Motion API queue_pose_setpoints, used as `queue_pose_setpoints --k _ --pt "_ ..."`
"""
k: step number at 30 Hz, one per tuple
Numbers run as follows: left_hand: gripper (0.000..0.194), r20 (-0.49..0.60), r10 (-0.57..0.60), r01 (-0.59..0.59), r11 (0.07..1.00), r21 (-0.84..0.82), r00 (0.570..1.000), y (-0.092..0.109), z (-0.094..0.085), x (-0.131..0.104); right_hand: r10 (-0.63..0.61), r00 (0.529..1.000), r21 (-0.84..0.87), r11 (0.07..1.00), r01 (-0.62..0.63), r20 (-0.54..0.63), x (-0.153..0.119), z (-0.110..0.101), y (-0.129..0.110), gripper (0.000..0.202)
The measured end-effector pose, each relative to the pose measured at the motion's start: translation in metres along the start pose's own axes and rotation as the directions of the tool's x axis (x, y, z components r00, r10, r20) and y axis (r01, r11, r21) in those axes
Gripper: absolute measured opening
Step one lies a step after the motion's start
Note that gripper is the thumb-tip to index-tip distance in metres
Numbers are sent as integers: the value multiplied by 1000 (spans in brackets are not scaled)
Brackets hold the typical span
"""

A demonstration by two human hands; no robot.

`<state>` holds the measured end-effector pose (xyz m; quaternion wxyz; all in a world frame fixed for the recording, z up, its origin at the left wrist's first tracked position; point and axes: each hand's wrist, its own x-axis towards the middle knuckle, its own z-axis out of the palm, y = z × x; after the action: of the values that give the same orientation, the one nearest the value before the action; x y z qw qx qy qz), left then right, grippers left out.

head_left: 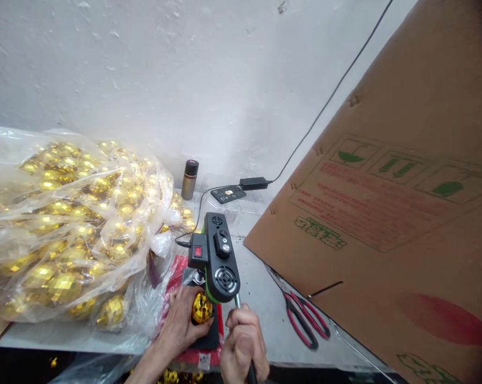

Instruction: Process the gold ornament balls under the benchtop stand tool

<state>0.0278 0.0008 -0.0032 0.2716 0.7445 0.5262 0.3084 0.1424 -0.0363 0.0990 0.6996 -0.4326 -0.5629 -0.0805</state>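
My left hand (187,316) is closed around a gold mirrored ball (202,309), thumb and fingers at its sides, on the black base (209,341) of a small bench drill. The black head of the bench drill (221,258) stands just above and behind the ball. On its left side is a box with a red switch (198,250). A metal lever (237,301) with a dark grip comes forward from the drill, and my right hand (244,346) is wrapped around it. Whether a bit touches the ball is hidden by the drill head.
A big clear plastic bag of gold balls (60,285) fills the left side. Red-handled scissors (305,320) lie to the right, beside a large cardboard box (385,213). Toward the wall are a bottle (190,180), a dark patterned card (228,194) and a power adapter (253,183).
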Motion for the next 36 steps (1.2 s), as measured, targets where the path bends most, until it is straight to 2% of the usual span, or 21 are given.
queue_pose_setpoints --k 7,19,21,25,30,33,36 --pt "35 8 -1 1 999 -34 1000 3 -2 1 9 1000 2 1000 -9 25 -6 -2 5 44" --pt "41 18 -16 16 999 -45 1000 2 1 2 19 999 45 999 -18 -35 -5 4 5 45" --pt "43 28 -18 20 998 -54 999 3 0 3 16 1000 43 999 -15 -19 -10 2 9 44" --pt "40 25 -16 18 997 -69 1000 3 -2 3 -39 995 -15 999 41 94 -30 -6 24 41" --pt "42 29 -1 3 998 -71 1000 0 0 2 -32 995 -5 999 33 93 -45 -9 36 42" --pt "43 21 2 -1 999 -55 1000 -1 1 4 -28 991 12 1000 27 129 -34 -12 30 44" --pt "46 21 12 -11 999 -48 1000 0 -1 7 43 986 23 999 -47 164 -4 -16 12 42"
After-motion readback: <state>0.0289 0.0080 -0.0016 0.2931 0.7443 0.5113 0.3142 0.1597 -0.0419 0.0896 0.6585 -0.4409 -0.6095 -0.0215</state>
